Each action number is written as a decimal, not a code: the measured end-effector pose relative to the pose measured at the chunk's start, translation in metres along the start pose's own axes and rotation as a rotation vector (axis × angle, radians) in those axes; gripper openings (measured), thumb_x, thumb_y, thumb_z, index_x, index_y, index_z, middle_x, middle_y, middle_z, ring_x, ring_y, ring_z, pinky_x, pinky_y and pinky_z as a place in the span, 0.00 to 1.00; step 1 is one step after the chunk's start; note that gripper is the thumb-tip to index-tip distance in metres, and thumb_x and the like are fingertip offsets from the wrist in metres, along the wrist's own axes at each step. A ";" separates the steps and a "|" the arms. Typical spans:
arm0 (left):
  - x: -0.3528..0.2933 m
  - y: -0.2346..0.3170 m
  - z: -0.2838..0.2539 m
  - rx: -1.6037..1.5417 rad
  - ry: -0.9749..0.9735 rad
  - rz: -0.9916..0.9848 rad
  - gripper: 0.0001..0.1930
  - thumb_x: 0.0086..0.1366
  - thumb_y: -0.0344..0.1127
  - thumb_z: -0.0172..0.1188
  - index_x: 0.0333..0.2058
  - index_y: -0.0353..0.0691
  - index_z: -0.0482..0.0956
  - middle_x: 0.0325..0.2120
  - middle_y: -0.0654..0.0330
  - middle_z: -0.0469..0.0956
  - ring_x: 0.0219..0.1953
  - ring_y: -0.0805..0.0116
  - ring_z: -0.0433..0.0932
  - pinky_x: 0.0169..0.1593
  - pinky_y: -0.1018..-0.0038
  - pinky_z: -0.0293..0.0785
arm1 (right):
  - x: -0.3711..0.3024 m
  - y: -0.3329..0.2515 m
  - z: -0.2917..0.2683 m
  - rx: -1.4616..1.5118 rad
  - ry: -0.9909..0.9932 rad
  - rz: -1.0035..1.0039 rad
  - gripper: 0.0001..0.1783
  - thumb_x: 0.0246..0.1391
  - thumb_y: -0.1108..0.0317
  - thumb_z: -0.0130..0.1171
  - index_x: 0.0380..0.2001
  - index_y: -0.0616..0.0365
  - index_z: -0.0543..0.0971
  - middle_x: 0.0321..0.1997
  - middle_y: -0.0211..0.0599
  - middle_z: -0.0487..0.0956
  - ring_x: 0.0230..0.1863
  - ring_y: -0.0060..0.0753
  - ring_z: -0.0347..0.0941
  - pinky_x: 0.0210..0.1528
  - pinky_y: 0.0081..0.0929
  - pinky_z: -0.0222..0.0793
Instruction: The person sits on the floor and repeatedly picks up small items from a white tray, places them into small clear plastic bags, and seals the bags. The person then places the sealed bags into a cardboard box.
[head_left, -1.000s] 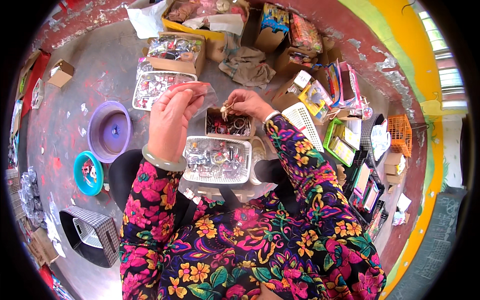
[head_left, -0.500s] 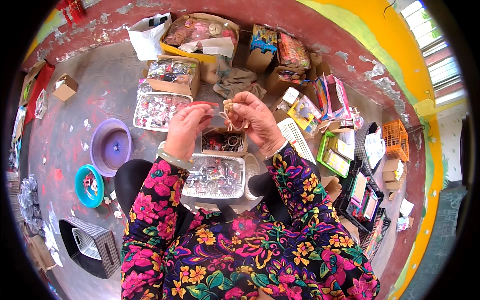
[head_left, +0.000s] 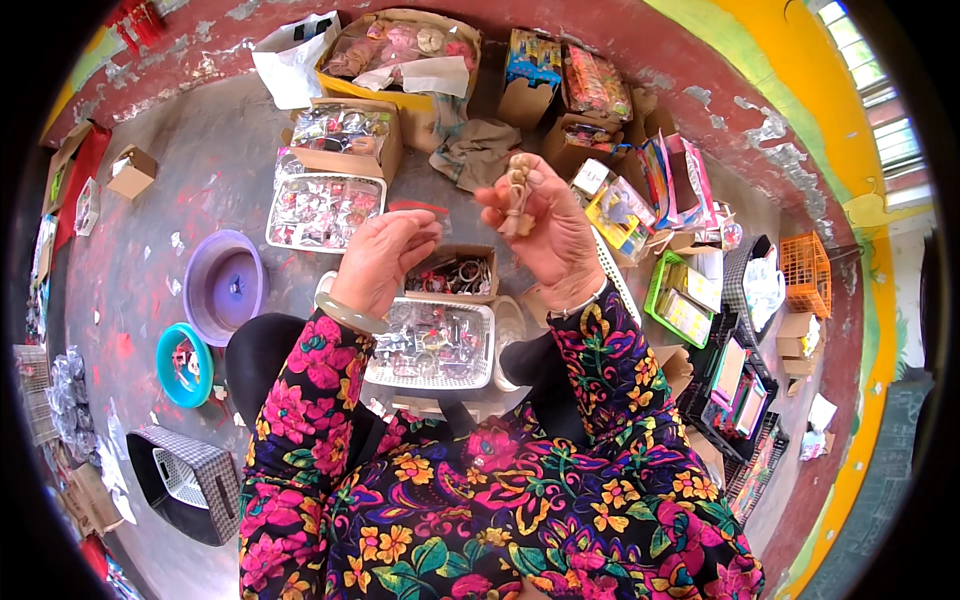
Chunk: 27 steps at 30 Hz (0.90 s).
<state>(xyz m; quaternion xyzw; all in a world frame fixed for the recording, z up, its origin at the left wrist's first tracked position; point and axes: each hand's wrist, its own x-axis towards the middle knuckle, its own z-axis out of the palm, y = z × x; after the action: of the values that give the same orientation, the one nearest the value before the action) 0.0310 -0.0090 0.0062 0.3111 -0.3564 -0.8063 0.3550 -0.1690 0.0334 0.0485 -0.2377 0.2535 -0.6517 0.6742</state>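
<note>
Up in front of me, my left hand [head_left: 372, 262] pinches a small clear plastic bag with a red strip [head_left: 424, 209] along its top. To its right, my right hand [head_left: 562, 235] is closed round a beige knotted hair tie [head_left: 517, 195], held upright between thumb and fingers and apart from the bag. Beneath my hands stands a cardboard box [head_left: 494, 283] with dark hair ties in it. Nearer to me, a white plastic basket [head_left: 489, 350] contains small pieces packed in clear bags.
Another white basket [head_left: 270, 222] of bagged pieces and an open carton [head_left: 392, 155] stand farther off. On the left are a purple basin [head_left: 258, 262] and a turquoise basin [head_left: 205, 372]. A green tray [head_left: 655, 285] and a black crate [head_left: 735, 440] lie right.
My right hand has moved away from the left hand, rightward, carrying the beige hair tie and turning it upright. My left hand still pinches the bag in nearly the same place.
</note>
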 end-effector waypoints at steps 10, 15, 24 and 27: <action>0.005 -0.012 0.000 0.239 0.012 -0.108 0.09 0.64 0.32 0.49 0.39 0.34 0.74 0.36 0.61 0.76 0.39 0.75 0.75 0.43 0.81 0.71 | -0.011 0.004 0.017 -1.156 -0.106 -0.156 0.08 0.49 0.73 0.54 0.35 0.61 0.73 0.32 0.36 0.78 0.31 0.26 0.75 0.31 0.21 0.68; 0.005 -0.018 0.001 0.387 -0.038 -0.067 0.11 0.64 0.31 0.48 0.42 0.32 0.73 0.36 0.63 0.75 0.38 0.79 0.73 0.43 0.83 0.70 | -0.006 0.013 0.011 -1.501 -0.229 -0.368 0.06 0.45 0.74 0.54 0.31 0.57 0.75 0.28 0.40 0.76 0.30 0.41 0.74 0.30 0.29 0.68; 0.000 -0.013 0.005 0.534 -0.120 -0.033 0.12 0.63 0.29 0.51 0.44 0.31 0.72 0.37 0.63 0.75 0.39 0.80 0.73 0.44 0.82 0.70 | -0.005 0.020 0.011 -1.656 -0.242 -0.477 0.06 0.46 0.74 0.52 0.30 0.54 0.74 0.26 0.38 0.75 0.29 0.44 0.72 0.29 0.32 0.67; -0.003 -0.013 0.009 0.583 -0.167 0.006 0.13 0.61 0.27 0.54 0.44 0.31 0.72 0.36 0.63 0.75 0.38 0.79 0.73 0.43 0.81 0.71 | -0.006 0.013 0.015 -1.662 -0.228 -0.323 0.07 0.45 0.74 0.54 0.31 0.57 0.73 0.26 0.40 0.76 0.29 0.42 0.74 0.29 0.29 0.68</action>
<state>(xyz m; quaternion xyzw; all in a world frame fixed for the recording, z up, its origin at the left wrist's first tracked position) 0.0212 0.0031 0.0013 0.3316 -0.6018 -0.6917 0.2223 -0.1494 0.0401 0.0516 -0.7524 0.5429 -0.3140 0.2012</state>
